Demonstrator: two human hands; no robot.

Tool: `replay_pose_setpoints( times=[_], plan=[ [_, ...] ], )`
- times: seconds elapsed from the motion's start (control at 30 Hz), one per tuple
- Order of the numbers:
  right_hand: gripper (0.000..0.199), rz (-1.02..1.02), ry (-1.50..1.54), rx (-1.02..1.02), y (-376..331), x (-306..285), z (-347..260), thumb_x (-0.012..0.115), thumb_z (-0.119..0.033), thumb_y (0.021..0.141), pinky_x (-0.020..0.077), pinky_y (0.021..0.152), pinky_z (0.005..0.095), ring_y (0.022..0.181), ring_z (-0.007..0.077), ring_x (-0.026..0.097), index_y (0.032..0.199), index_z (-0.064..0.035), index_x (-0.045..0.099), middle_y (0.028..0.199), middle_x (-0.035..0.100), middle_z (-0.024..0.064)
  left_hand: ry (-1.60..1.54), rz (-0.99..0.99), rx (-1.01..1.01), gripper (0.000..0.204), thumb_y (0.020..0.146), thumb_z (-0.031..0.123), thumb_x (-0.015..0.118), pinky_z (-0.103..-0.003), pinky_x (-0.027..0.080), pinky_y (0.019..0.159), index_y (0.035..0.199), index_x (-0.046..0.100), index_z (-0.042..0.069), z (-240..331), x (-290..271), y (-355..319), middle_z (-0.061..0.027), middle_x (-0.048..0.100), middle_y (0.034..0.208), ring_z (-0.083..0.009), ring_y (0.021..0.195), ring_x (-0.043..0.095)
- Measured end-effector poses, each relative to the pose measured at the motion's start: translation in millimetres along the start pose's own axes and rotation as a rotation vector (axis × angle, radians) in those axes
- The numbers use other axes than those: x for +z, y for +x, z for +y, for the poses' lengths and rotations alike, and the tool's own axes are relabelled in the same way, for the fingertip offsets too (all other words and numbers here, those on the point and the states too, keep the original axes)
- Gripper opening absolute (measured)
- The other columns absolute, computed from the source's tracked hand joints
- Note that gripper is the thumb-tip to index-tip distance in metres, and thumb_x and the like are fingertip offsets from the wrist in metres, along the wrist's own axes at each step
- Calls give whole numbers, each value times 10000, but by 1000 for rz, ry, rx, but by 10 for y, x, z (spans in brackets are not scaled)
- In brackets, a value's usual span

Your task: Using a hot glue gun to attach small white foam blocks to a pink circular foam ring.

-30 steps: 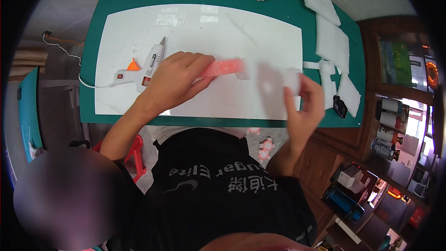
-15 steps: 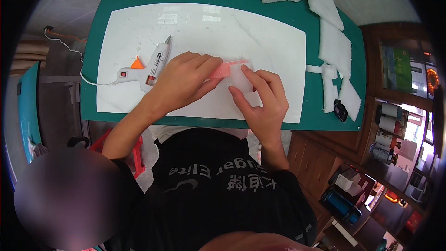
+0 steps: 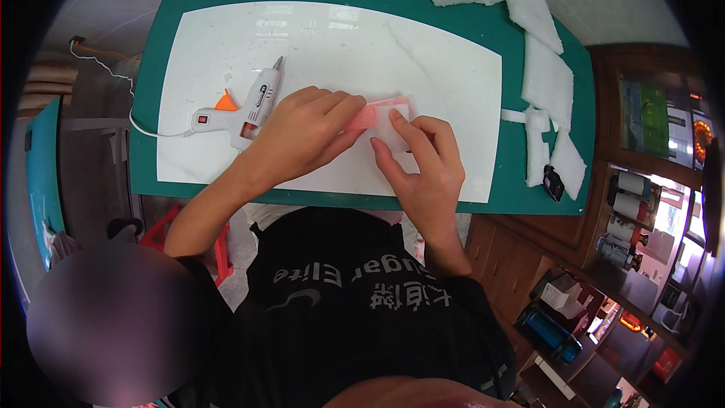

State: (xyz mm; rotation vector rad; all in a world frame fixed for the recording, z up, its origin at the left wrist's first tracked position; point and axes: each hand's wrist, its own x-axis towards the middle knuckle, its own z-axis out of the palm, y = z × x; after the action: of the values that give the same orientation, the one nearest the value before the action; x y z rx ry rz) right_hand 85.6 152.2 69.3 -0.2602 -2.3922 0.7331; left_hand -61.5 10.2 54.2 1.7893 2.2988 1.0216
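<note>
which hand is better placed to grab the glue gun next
Probably the left. The left hand lies right beside the glue gun, nearly touching it, while the right hand presses the white piece farther away. The left also pins the pink piece, so it must let go first.

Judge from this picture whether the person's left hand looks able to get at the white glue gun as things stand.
Probably yes. The glue gun lies on the white sheet just beside the left hand, nothing between them. But that hand is pressing the pink piece together with the right hand, so it would have to let go first.
</note>
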Motion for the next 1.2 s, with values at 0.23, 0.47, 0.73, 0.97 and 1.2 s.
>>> replay_pose_setpoints(
  times=[0.23,0.47,0.73,0.97,1.2],
  plan=[
    [412,-38,-13,10,-13,-3,43,845,-37,722,505,613,277,783,178,608,1114,-35,720,964,595,75,-12,8,6,315,823,130,752,-413,519,753,1084,624,9,26,12,13,-146,683,959,-331,842,652],
    [428,-85,-47,-33,7,-45,49,830,-47,744,520,664,306,836,220,624,1154,-38,708,1005,615,98,-21,48,-3,298,840,139,741,-415,514,748,1078,623,2,26,17,-8,-155,683,957,-341,832,650],
    [493,51,134,1,-126,-301,101,779,-64,783,490,719,327,840,230,553,1242,44,634,1033,599,126,-146,112,-189,310,858,135,734,-386,525,781,1105,625,-18,108,-29,-100,-165,688,958,-320,867,675],
    [587,271,656,343,-364,-154,422,641,-93,901,468,890,321,1060,181,533,1428,35,415,1210,557,134,-1187,235,-461,402,903,4,665,-288,523,925,1288,550,-21,212,-73,2,-68,685,1128,-129,1044,660],
    [527,-136,1217,567,-265,-36,436,620,-54,933,399,1092,368,1286,242,523,1409,64,428,1379,533,174,-1379,158,-516,503,883,-14,706,-284,499,974,1345,507,-17,247,147,-51,-69,658,1192,-126,1084,637]
  ],
)
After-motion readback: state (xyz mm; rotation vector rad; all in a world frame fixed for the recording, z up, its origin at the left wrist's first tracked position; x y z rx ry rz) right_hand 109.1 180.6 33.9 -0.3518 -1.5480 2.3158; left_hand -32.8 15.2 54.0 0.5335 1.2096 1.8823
